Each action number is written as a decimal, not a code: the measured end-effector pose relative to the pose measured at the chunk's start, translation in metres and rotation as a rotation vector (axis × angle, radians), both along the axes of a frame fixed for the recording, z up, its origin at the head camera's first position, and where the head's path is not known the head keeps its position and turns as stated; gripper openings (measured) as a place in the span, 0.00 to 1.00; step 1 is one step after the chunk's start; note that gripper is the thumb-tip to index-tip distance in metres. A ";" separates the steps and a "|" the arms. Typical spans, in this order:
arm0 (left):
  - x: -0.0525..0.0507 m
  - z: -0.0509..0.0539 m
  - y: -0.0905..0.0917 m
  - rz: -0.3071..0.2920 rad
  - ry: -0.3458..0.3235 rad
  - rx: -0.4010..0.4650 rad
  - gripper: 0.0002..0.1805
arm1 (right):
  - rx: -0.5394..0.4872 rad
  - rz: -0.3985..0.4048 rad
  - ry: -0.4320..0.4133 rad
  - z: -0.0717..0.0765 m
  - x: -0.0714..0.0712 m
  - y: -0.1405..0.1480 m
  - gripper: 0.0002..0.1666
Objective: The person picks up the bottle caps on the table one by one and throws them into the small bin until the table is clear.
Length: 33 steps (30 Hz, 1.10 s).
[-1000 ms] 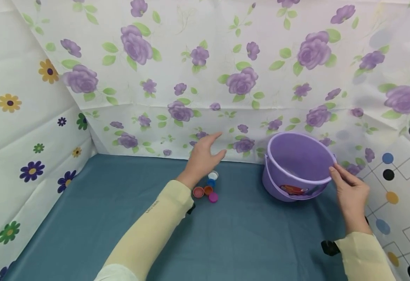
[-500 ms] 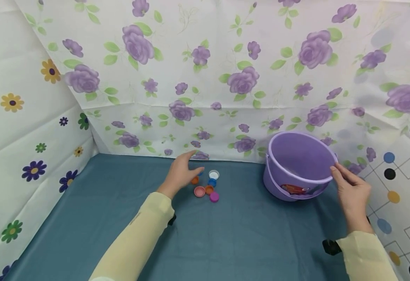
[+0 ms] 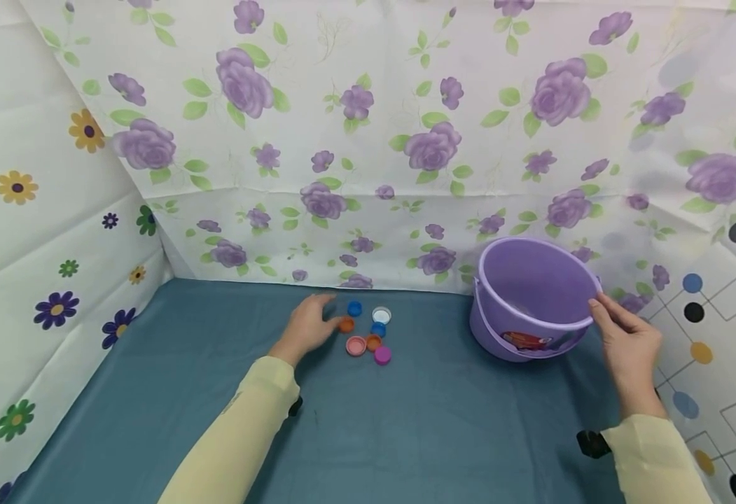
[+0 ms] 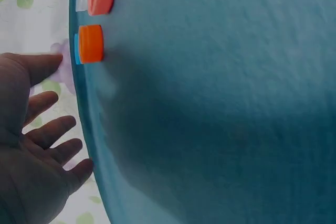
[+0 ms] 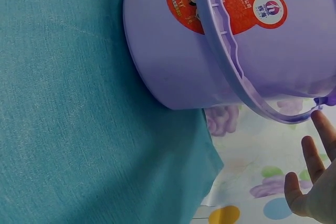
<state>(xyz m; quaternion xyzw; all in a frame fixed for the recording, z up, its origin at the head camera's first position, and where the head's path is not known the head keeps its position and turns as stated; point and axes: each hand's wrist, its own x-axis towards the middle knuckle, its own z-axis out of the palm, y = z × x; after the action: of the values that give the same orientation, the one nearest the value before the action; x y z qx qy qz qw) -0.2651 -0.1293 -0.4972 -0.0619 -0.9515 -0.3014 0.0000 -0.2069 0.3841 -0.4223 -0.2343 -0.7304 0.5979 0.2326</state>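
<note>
Several bottle caps lie in a loose group on the blue-green cloth: an orange cap (image 3: 346,324), a blue cap (image 3: 355,309), a white cap (image 3: 382,316), a pink cap (image 3: 356,346) and a magenta cap (image 3: 382,355) among them. My left hand (image 3: 307,326) is just left of the orange cap, thumb towards it; in the left wrist view its fingers are spread and empty, beside the orange cap (image 4: 91,43). At the right, my right hand (image 3: 627,343) pinches the rim of the purple bucket (image 3: 487,329). The right wrist view shows the bucket's side (image 5: 173,61) and handle.
The cloth (image 3: 443,427) reaches a white flowered sheet (image 3: 380,140) behind. A sheet with coloured flowers (image 3: 40,238) rises at the left, and one with coloured dots (image 3: 720,364) at the right.
My left hand has moved left from above the caps to beside them, uncovering the blue and orange caps at the back. My right hand keeps its hold on the bucket rim.
</note>
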 end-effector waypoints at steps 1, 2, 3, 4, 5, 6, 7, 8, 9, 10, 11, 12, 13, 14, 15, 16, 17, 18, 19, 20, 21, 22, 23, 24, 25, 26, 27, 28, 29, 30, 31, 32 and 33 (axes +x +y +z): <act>0.000 -0.001 -0.001 0.003 0.000 -0.014 0.31 | -0.001 0.001 -0.004 0.000 0.000 0.000 0.27; 0.000 -0.002 -0.002 0.001 0.004 -0.035 0.31 | -0.003 0.003 -0.008 -0.001 0.000 0.001 0.27; -0.001 -0.003 -0.002 0.002 0.003 -0.053 0.31 | -0.006 0.003 -0.009 -0.001 0.000 0.001 0.27; -0.001 -0.003 -0.002 0.003 0.000 -0.070 0.32 | -0.012 0.004 -0.011 -0.001 0.000 0.001 0.27; -0.001 -0.004 -0.003 0.003 -0.004 -0.087 0.34 | -0.014 0.004 -0.012 -0.002 -0.001 0.001 0.27; -0.001 -0.004 -0.003 0.001 -0.009 -0.104 0.35 | -0.016 0.004 -0.013 -0.002 -0.001 0.002 0.27; -0.001 -0.005 -0.003 0.000 -0.020 -0.119 0.37 | -0.016 0.004 -0.016 -0.002 -0.001 0.002 0.27; -0.002 -0.005 -0.003 -0.003 -0.033 -0.131 0.38 | -0.014 0.004 -0.019 -0.002 -0.001 0.002 0.27; -0.002 -0.006 -0.002 -0.007 -0.049 -0.142 0.38 | -0.012 0.003 -0.023 -0.002 -0.001 0.002 0.27; -0.002 -0.006 -0.002 -0.013 -0.062 -0.153 0.39 | -0.008 0.002 -0.024 -0.002 -0.001 0.002 0.27; -0.002 -0.007 -0.001 -0.020 -0.075 -0.161 0.40 | -0.003 0.001 -0.024 -0.002 -0.001 0.002 0.27; -0.002 -0.008 -0.001 -0.025 -0.088 -0.170 0.40 | -0.003 0.000 -0.021 -0.002 -0.001 0.002 0.27; -0.001 -0.009 0.000 -0.029 -0.101 -0.175 0.41 | -0.001 -0.002 -0.018 -0.002 -0.002 0.002 0.27; -0.001 -0.011 0.001 -0.031 -0.112 -0.180 0.41 | -0.003 -0.003 -0.014 -0.002 -0.002 0.002 0.27; -0.001 -0.012 0.002 -0.033 -0.117 -0.183 0.41 | -0.005 -0.004 -0.009 -0.002 -0.002 0.001 0.27; -0.001 -0.014 0.003 -0.032 -0.123 -0.181 0.42 | -0.008 -0.006 -0.004 -0.002 -0.001 0.001 0.26; -0.001 -0.015 0.004 -0.030 -0.126 -0.182 0.42 | -0.011 -0.006 -0.002 -0.002 -0.002 0.001 0.26; -0.001 -0.016 0.005 -0.029 -0.126 -0.181 0.42 | -0.013 -0.006 -0.002 -0.002 -0.002 0.001 0.26; -0.001 -0.017 0.006 -0.027 -0.128 -0.178 0.42 | -0.017 -0.006 -0.004 -0.002 -0.001 0.001 0.26; -0.001 -0.018 0.007 -0.023 -0.127 -0.178 0.42 | -0.022 -0.006 -0.005 -0.001 -0.001 0.001 0.26; -0.001 -0.019 0.008 -0.020 -0.125 -0.177 0.41 | -0.025 -0.005 -0.008 -0.001 0.000 0.001 0.27; -0.001 -0.019 0.009 -0.017 -0.124 -0.175 0.41 | -0.034 -0.003 -0.010 -0.001 0.000 0.001 0.27; -0.001 -0.019 0.010 -0.014 -0.122 -0.175 0.41 | -0.043 -0.001 -0.012 0.000 0.000 0.000 0.27; -0.001 -0.019 0.011 -0.013 -0.120 -0.174 0.40 | -0.052 0.001 -0.014 0.000 0.000 0.000 0.27; -0.001 -0.019 0.012 -0.011 -0.120 -0.174 0.40 | -0.061 0.001 -0.015 0.001 0.001 0.000 0.28; -0.001 -0.018 0.013 -0.013 -0.119 -0.169 0.39 | -0.066 0.002 -0.018 0.001 0.001 0.000 0.28; -0.001 -0.017 0.014 -0.015 -0.117 -0.165 0.38 | -0.071 0.002 -0.019 0.002 0.001 0.000 0.28; -0.001 -0.017 0.015 -0.018 -0.115 -0.166 0.37 | -0.078 0.002 -0.018 0.002 0.001 0.000 0.28; 0.000 -0.017 0.016 -0.021 -0.112 -0.162 0.36 | -0.081 0.002 -0.018 0.002 0.001 0.000 0.28; 0.000 -0.017 0.016 -0.025 -0.108 -0.157 0.35 | -0.081 0.002 -0.018 0.002 0.001 0.000 0.28; 0.000 -0.017 0.017 -0.028 -0.105 -0.154 0.34 | -0.080 0.001 -0.017 0.001 0.001 0.000 0.28; 0.001 -0.017 0.017 -0.031 -0.099 -0.151 0.33 | -0.078 0.001 -0.019 0.001 0.001 0.001 0.28; 0.001 -0.018 0.017 -0.032 -0.094 -0.152 0.32 | -0.076 0.000 -0.021 0.001 0.001 0.001 0.28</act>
<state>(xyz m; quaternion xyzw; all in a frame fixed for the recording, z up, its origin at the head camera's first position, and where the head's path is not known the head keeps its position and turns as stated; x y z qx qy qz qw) -0.2644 -0.1119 -0.5148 -0.0627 -0.9694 -0.2310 -0.0542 -0.2058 0.3849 -0.4216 -0.2490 -0.7095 0.6230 0.2157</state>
